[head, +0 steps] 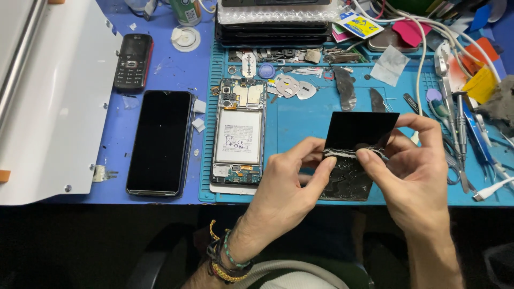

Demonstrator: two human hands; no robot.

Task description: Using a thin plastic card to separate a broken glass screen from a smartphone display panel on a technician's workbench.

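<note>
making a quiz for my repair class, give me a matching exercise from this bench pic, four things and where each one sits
Things:
1. thin black rectangular sheet
2. opened phone with exposed white battery
3. small black keypad phone
4. black smartphone with dark screen

Places:
A. on the blue table, far left, near the white metal panel
B. on the left edge of the teal work mat
C. pinched between the left hand and right hand
D. on the blue table just left of the mat

Pairs: 1-C, 2-B, 3-A, 4-D
</note>
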